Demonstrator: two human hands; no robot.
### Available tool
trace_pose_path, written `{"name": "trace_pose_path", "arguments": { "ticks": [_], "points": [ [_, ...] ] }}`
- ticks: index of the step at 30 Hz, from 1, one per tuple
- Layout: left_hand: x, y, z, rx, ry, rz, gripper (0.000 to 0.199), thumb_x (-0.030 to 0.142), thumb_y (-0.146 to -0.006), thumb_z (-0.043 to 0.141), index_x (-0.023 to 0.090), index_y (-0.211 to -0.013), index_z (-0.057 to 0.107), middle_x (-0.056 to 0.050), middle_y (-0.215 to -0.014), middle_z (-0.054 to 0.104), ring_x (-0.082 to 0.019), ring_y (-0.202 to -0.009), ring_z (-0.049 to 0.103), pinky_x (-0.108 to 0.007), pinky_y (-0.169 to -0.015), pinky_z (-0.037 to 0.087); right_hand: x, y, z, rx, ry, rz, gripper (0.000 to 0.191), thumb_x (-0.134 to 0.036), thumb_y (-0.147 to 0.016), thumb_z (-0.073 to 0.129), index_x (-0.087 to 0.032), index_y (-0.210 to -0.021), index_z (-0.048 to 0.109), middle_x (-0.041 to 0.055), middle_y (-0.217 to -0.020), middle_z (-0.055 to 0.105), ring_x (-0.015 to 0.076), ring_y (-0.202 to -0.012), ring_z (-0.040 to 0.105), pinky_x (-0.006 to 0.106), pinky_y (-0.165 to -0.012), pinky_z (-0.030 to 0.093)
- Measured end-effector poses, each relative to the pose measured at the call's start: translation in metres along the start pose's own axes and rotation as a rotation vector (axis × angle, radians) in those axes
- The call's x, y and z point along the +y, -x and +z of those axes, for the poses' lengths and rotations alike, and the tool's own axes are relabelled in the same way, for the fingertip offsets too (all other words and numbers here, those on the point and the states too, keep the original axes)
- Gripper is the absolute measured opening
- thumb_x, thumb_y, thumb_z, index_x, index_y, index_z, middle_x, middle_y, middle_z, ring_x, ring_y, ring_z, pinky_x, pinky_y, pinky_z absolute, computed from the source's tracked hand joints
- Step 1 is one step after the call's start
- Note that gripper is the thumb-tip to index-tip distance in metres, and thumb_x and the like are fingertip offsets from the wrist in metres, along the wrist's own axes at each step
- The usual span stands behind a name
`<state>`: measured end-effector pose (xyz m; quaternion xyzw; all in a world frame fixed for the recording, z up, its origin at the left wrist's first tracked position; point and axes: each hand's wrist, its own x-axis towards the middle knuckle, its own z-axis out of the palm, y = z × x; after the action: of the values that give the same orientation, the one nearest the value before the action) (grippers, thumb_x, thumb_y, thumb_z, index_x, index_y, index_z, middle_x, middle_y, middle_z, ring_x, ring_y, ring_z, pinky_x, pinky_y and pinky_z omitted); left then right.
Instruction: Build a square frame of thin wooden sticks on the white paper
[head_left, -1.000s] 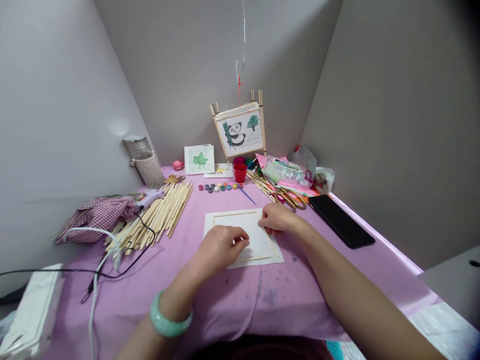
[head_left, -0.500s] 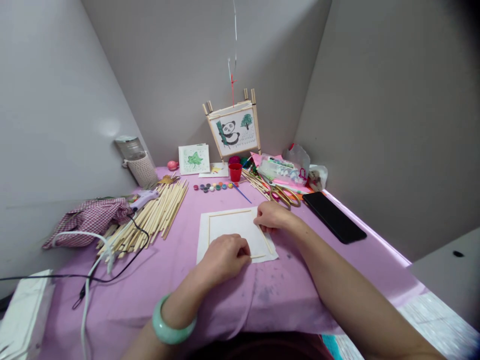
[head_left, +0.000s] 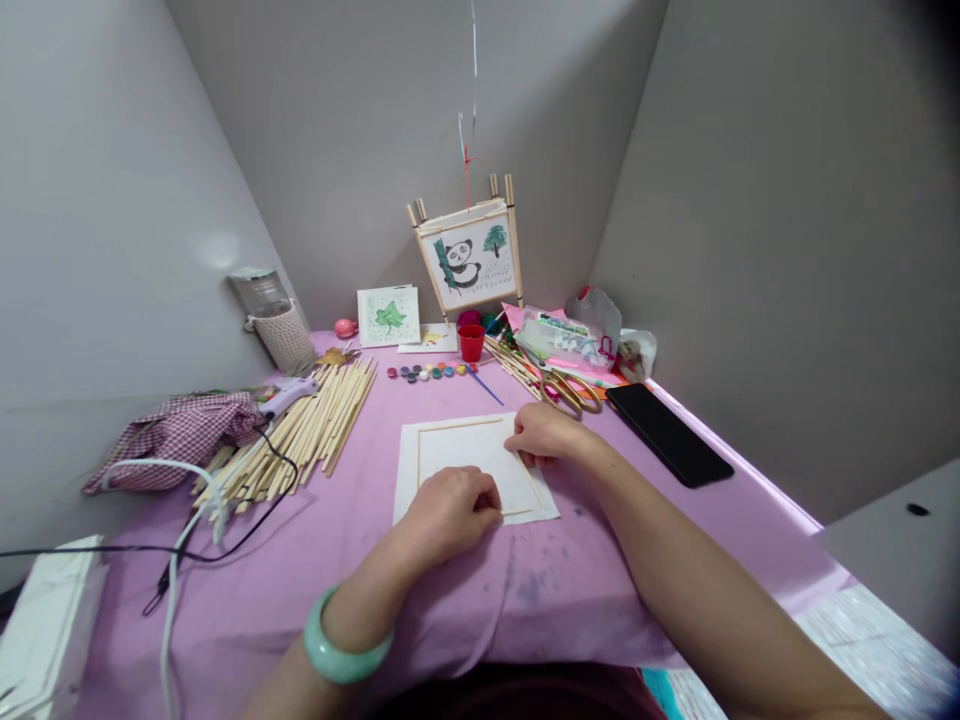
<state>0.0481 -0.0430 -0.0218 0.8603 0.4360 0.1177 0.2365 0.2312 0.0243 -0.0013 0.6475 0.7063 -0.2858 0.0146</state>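
Note:
A white paper sheet lies on the purple table cloth, edged with thin wooden sticks. My left hand presses down on the near stick along the sheet's front edge, fingers curled over it. My right hand rests on the far end of the right-side stick, fingertips pinching it against the paper. A green bangle circles my left wrist.
A pile of wooden sticks and a glue gun lie to the left, with a checked cloth and cables. At the back stand a panda lantern, leaf picture, red cup, paint pots. Scissors and a black phone lie right.
My left hand slid down from the sheet's middle onto the near stick. The right hand kept its place on the right stick. The view shifted slightly.

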Motion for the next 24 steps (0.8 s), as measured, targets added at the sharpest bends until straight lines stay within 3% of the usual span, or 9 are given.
{"name": "trace_pose_path", "arguments": {
  "ticks": [11, 17, 21, 24],
  "points": [
    [-0.002, 0.001, 0.001, 0.014, 0.021, -0.003, 0.012, 0.02, -0.072, 0.055, 0.02, -0.075, 0.067, -0.002, -0.074, 0.065, -0.014, -0.068, 0.055, -0.025, -0.061, 0.037, 0.004, -0.003, 0.003, -0.01, -0.06, -0.021, 0.025, -0.028, -0.073, 0.052, -0.013, -0.054, 0.062, 0.0104, -0.061, 0.069, 0.0137, -0.041, 0.057, 0.022, -0.042, 0.045],
    [0.006, 0.0, -0.013, 0.042, 0.006, -0.015, 0.015, 0.027, -0.078, 0.055, 0.019, -0.081, 0.068, -0.003, -0.08, 0.068, -0.015, -0.069, 0.057, -0.025, -0.062, 0.038, 0.014, -0.004, -0.002, -0.082, -0.133, -0.031, 0.021, -0.025, -0.073, 0.049, -0.013, -0.061, 0.06, 0.0115, -0.066, 0.07, 0.0168, -0.047, 0.062, 0.024, -0.044, 0.048],
    [0.017, -0.014, -0.022, 0.08, -0.126, 0.015, 0.019, 0.021, -0.079, 0.051, 0.02, -0.084, 0.069, -0.004, -0.083, 0.069, -0.017, -0.074, 0.06, -0.026, -0.066, 0.041, 0.018, 0.002, -0.007, -0.115, -0.149, -0.07, 0.014, -0.02, -0.07, 0.05, -0.013, -0.063, 0.059, 0.0102, -0.066, 0.069, 0.0164, -0.049, 0.062, 0.023, -0.044, 0.048],
    [0.021, -0.033, -0.018, 0.055, -0.222, 0.072, 0.022, 0.018, -0.078, 0.05, 0.021, -0.087, 0.07, -0.004, -0.087, 0.07, -0.02, -0.08, 0.062, -0.028, -0.07, 0.044, 0.022, 0.004, -0.008, -0.154, -0.154, -0.091, 0.012, -0.02, -0.069, 0.052, -0.013, -0.064, 0.06, 0.0088, -0.064, 0.068, 0.0162, -0.051, 0.063, 0.022, -0.045, 0.048]
  ]
}}
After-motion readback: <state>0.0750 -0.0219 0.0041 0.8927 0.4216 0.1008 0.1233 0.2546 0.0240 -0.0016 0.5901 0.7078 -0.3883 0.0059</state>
